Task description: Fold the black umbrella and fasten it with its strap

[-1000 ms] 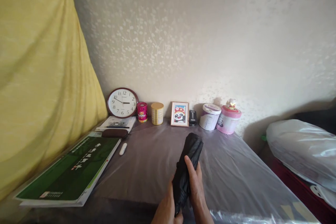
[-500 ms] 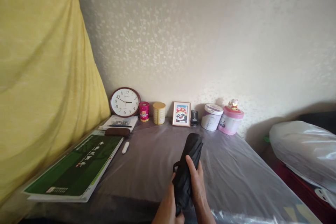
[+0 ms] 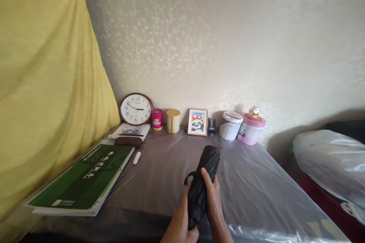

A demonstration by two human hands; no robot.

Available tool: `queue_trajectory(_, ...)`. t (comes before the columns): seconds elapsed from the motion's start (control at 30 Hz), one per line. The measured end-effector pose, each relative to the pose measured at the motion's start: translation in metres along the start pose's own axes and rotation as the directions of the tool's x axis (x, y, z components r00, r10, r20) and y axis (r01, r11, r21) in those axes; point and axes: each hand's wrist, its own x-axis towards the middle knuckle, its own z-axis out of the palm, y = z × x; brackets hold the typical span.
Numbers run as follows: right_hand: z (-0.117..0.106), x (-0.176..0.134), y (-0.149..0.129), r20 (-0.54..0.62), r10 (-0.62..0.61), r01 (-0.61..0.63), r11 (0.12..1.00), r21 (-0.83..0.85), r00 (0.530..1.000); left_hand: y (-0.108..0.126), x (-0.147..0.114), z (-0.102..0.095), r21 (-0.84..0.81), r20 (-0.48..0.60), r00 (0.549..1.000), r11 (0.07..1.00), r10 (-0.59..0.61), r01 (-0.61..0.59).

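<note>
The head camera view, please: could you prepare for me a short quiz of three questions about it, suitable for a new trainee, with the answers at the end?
1. What do the left hand and the right hand hold together?
2. True or false: a small figurine sits on top of the pink-lidded tub.
3. Which thing is the nearest on the left of the picture frame, as the camera sees it?
A) the clock
B) the yellow-lidded tin
C) the pink-lidded tub

Key: 1. A folded black umbrella. 2. True. 3. B.
</note>
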Motion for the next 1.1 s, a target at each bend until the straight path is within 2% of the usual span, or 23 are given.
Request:
queue_trajectory(0.07,0.002,0.0,0.002,-0.017,-0.002,0.001,1.0,-0.022,1.0,-0.008,0.0,0.005,0.189,-0.074,0.997,0.982,-0.012,0.026)
queue_trajectory(0.13,0.003,0.0,0.004,-0.034,0.013,-0.013,1.0,-0.001,0.999,-0.013,0.0,0.005,0.272,-0.077,0.996,0.96,-0.04,0.06)
queue_trajectory(0.27,0.003,0.0,0.007,0.0,0.016,-0.016,0.998,0.069,1.0,-0.013,0.002,-0.001,0.175,-0.005,0.996,0.981,0.087,-0.085)
queue_trajectory(0.33,0.002,0.0,0.007,0.003,0.001,-0.001,0.999,0.053,1.0,-0.012,0.003,-0.002,0.165,0.007,0.994,0.98,0.109,-0.109)
queue_trajectory(0.4,0.003,0.001,0.008,-0.014,-0.024,0.024,1.0,0.019,1.0,-0.01,0.003,0.0,0.299,-0.002,0.999,0.954,0.04,-0.038)
queue_trajectory(0.47,0.003,0.002,0.011,-0.01,-0.043,0.043,0.999,0.007,0.999,-0.008,0.002,0.001,0.479,-0.023,0.997,0.874,-0.071,0.073)
queue_trajectory(0.53,0.004,0.002,0.013,0.001,-0.031,0.031,0.999,0.017,1.0,-0.005,0.0,-0.001,0.562,-0.033,0.991,0.817,-0.129,0.125)
queue_trajectory(0.6,0.005,0.003,0.016,0.007,0.015,-0.015,0.999,0.043,1.0,-0.003,-0.001,-0.007,0.518,-0.012,0.996,0.852,-0.086,0.08)
queue_trajectory(0.7,0.006,0.003,0.017,0.024,0.076,-0.078,0.993,0.093,0.997,0.003,-0.002,-0.02,0.222,0.004,1.0,0.975,-0.002,0.001)
queue_trajectory(0.73,0.006,0.003,0.016,0.033,0.078,-0.081,0.992,0.098,0.996,0.006,-0.001,-0.024,0.084,0.01,1.0,0.996,-0.023,0.022)
queue_trajectory(0.77,0.006,0.003,0.016,0.038,0.073,-0.076,0.993,0.09,0.997,0.009,0.0,-0.027,-0.053,0.045,0.995,0.994,-0.089,0.092)
queue_trajectory(0.83,0.005,0.002,0.015,0.04,0.043,-0.045,0.998,0.053,0.998,0.013,0.003,-0.029,-0.242,0.177,0.962,0.938,-0.208,0.248)
queue_trajectory(0.9,0.003,0.002,0.016,0.039,0.016,-0.017,1.0,0.013,0.999,0.012,0.006,-0.026,-0.28,0.204,0.951,0.917,-0.231,0.283)
queue_trajectory(0.97,0.001,0.003,0.017,0.049,0.005,-0.004,1.0,-0.013,0.999,0.007,0.009,-0.023,-0.245,0.185,0.963,0.939,-0.198,0.24)
queue_trajectory(1.03,-0.001,0.005,0.017,0.085,-0.015,0.018,0.999,-0.035,0.996,0.0,0.011,-0.02,-0.111,0.108,0.988,0.986,-0.115,0.126)
queue_trajectory(1.1,-0.004,0.008,0.017,0.107,-0.059,0.068,0.994,-0.083,0.993,-0.007,0.014,-0.019,0.12,-0.02,1.0,0.993,0.008,-0.005)
